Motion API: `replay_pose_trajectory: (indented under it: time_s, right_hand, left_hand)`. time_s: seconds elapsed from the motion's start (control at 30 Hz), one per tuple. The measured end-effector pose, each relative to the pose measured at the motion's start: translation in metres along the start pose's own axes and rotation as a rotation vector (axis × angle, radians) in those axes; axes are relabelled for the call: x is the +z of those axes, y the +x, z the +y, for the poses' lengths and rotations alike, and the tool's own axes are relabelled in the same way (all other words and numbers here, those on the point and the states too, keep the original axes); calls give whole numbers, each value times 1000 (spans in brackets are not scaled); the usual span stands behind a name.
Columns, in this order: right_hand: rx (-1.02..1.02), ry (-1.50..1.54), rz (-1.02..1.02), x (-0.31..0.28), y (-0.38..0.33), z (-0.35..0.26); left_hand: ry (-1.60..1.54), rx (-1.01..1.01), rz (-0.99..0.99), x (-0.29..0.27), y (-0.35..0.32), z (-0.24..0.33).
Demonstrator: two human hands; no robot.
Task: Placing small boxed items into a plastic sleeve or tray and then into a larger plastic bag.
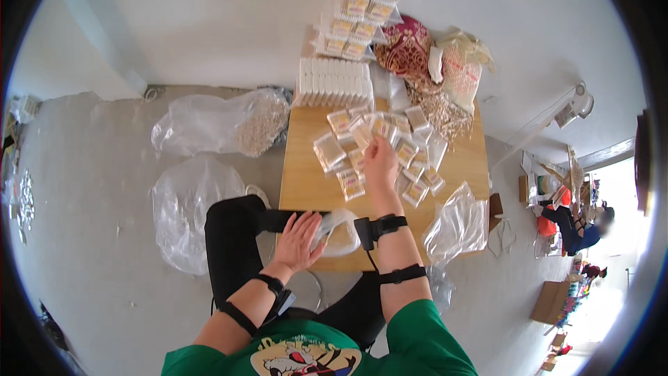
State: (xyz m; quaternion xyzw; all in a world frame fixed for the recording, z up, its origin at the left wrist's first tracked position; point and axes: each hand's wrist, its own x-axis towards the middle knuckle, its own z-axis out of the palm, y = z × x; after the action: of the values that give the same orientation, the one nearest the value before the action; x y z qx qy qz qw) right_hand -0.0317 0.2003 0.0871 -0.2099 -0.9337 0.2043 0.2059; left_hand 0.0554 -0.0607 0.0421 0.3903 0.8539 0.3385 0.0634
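Hands well apart on my feed: my left hand [300,240] lies with its fingers stretched at the edge of a clear bag [341,233], by the near side of the desk [303,181], while my right hand [381,160] reaches in over the loose packets [408,153], fingers bent. I cannot tell whether either one pinches anything.

Beyond the desk, a tall column of bagged packets [362,7] rises along the wall, and I judge that portion finished. Lower down, a white block of close-set rows [334,80] stands at the desk's far left corner; it looks neatly ordered, but I can't say what stage it is at. Mid-desk, the loose packets lie scattered around my right hand, outside any bag, so I reckon a fair share is left. I make out no packet inside the clear bag at my left hand, so that one seems barely begun.

As for what escapes me, the column is cut off by the top edge, so I can't count it. A patterned red cloth [407,45] partly covers whatever sits behind the heap of thin sticks [438,111]. Glare on the film hides the clear bag's mouth, and my right hand blocks the packets directly beneath it.
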Motion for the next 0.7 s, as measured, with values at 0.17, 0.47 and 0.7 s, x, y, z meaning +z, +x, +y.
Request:
replay_pose_trajectory:
  time_s: [0.17, 0.47, 0.7]
  right_hand:
    - [479, 998, -163, -67, -91, -27]
    - [570, 742, -321, -56, -218, -17]
    - [220, 515, -291, -27, -203, -30]
  left_hand:
    - [34, 4, 46, 0, 3, -4]
    - [34, -18, 40, 5, 1, -2]
    - [-10, -20, 64, 9, 0, -4]
